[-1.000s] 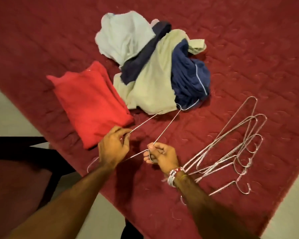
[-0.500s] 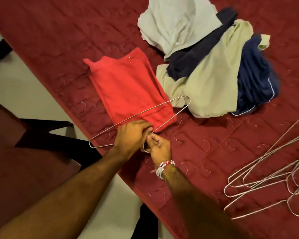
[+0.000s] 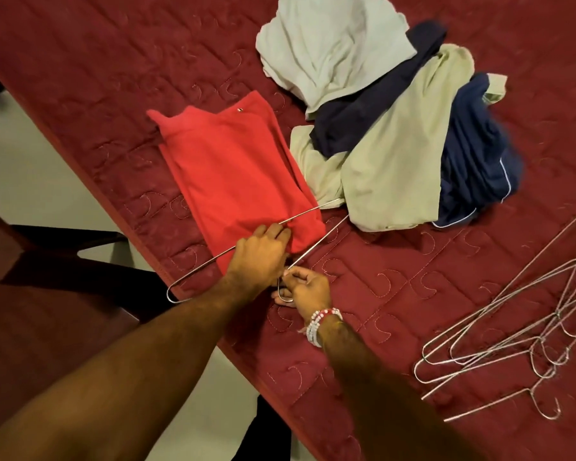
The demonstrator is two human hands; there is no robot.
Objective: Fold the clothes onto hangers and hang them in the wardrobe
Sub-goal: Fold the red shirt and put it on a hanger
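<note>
Maroon quilted bed cover (image 3: 379, 287). Nearest: pinching hook of wire hanger (image 3: 308, 211) with right hand (image 3: 308, 287); gripping near end of folded red garment (image 3: 230, 168) with left hand (image 3: 258, 257). Risk: snagging or bunching fabric on wire if tugged unevenly. Beyond: clothes pile (image 3: 379, 144).

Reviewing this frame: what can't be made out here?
All in the head view:
- What the left hand grips, red garment or wire hanger: its own back hides the fingertips.
- The hanger's hook: mostly covered by the right hand, which pinches it.
- Number of spare hangers: tangled, and cut off by the right edge.
- Pale grey garment: cut off by the top edge.
- Wardrobe: out of frame.
</note>
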